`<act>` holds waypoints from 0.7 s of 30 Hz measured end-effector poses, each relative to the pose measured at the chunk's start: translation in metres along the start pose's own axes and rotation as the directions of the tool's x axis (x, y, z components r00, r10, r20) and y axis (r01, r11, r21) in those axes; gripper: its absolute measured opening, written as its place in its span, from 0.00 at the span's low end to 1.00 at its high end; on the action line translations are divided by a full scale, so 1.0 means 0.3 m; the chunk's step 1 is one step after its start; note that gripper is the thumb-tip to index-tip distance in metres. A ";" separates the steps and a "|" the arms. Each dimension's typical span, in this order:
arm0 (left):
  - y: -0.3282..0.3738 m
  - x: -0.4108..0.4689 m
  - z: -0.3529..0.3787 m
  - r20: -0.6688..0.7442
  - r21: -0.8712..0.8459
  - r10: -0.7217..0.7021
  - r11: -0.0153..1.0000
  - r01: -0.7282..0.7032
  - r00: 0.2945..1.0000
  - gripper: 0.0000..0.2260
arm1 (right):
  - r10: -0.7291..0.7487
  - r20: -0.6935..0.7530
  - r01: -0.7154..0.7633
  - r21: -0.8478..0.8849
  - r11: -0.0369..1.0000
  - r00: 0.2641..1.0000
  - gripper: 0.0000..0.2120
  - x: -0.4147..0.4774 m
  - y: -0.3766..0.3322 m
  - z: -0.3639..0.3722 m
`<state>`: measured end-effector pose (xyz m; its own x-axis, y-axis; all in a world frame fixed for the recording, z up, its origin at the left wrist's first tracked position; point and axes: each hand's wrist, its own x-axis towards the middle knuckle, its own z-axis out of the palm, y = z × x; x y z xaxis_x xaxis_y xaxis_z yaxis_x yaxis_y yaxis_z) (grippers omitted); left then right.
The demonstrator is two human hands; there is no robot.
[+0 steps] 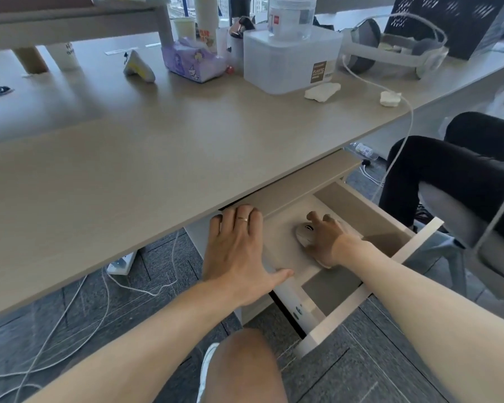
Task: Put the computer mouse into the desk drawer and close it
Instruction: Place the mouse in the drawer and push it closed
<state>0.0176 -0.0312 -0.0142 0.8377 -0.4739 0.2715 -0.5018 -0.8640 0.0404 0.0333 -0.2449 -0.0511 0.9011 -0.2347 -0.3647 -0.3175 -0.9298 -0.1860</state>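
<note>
While the left hand [235, 254] lies flat and released on the open drawer [361, 301] edge, the right hand [326, 242] grasps the computer mouse [304, 235] on the drawer floor beneath the worktop [157, 158].

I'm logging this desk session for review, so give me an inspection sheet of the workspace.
Surface: desk top, near part bare.
Job's things: mouse inside the open drawer.
Clutter: tissue pack, plastic storage box, headset, crumpled tissues.
Grippers: left hand flat on the drawer's left edge; right hand on the mouse.
Cables: white cable hangs off the desk; more on the floor.
Surroundings: seated person's legs, right.
</note>
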 end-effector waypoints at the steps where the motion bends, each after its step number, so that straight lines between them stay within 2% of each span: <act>1: 0.002 0.000 0.001 0.001 0.002 0.000 1.000 0.000 1.000 0.47 | -0.003 -0.001 0.003 0.001 1.000 1.000 0.34 0.000 0.001 0.004; 7: 0.007 -0.002 0.000 0.019 0.007 0.007 1.000 -0.007 1.000 0.49 | 0.003 -0.018 -0.003 -0.027 1.000 1.000 0.35 -0.006 0.017 0.004; 13: 0.000 -0.005 -0.006 0.015 0.015 0.014 1.000 -0.014 1.000 0.48 | -0.037 0.000 0.037 -0.015 0.999 0.999 0.42 -0.038 0.019 -0.055; 16: -0.002 -0.004 -0.003 0.017 0.016 0.013 1.000 -0.014 1.000 0.48 | -0.026 0.080 0.032 -0.077 0.997 0.996 0.45 -0.058 0.040 -0.089; 18: -0.003 -0.005 -0.001 0.021 0.017 0.009 1.000 -0.009 1.000 0.49 | -0.008 0.116 0.019 -0.097 0.995 0.993 0.43 -0.059 0.046 -0.082; 21: -0.004 -0.006 0.001 0.022 0.017 0.012 1.000 -0.012 1.000 0.49 | -0.006 0.079 0.011 -0.067 0.998 0.997 0.38 -0.047 0.047 -0.066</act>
<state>0.0166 -0.0294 -0.0151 0.8363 -0.4877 0.2503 -0.5084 -0.8609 0.0211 0.0221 -0.2603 -0.0304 0.8766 -0.2063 -0.4348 -0.2870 -0.9493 -0.1282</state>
